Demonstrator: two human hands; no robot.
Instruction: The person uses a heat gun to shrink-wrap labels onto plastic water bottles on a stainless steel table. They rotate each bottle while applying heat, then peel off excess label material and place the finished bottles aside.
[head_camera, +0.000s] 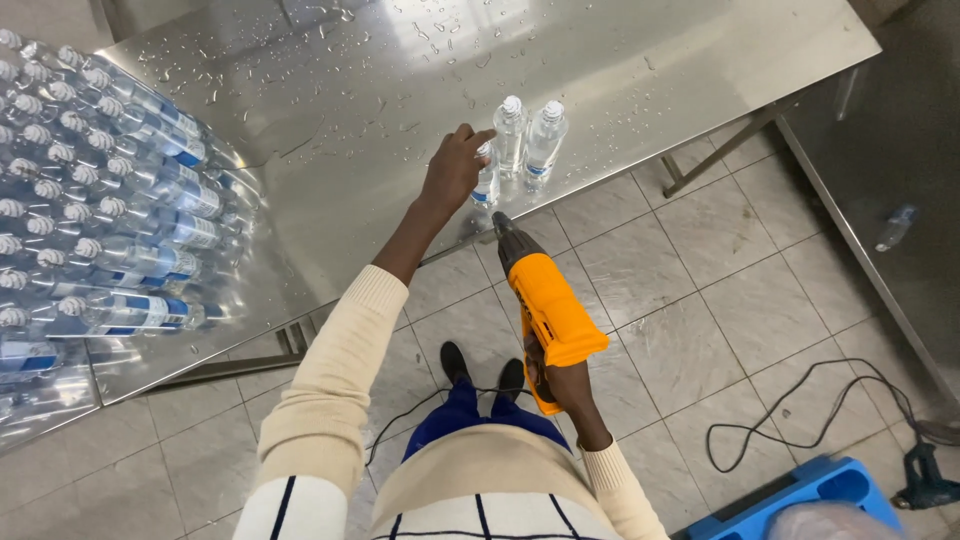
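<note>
left hand (452, 172) is wrapping around a small clear water bottle (487, 180) at the near edge of the wet steel table (330, 110), touching two more bottles (528, 135) just to its right. right hand (562, 385) is clenching the orange heat gun (543, 300), nozzle aiming at the bottles. bottle looks light, thin-walled, likely slippery wet; gripping mid-body near the cap seems best.

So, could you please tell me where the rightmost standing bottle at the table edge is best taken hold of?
Probably around the straight body of the rightmost bottle, just below the cap, coming from its open right side. It stands upright near the edge of the wet steel table, with another bottle close on its left. The left hand is already on the third bottle, and the right hand holds the orange heat gun.
</note>
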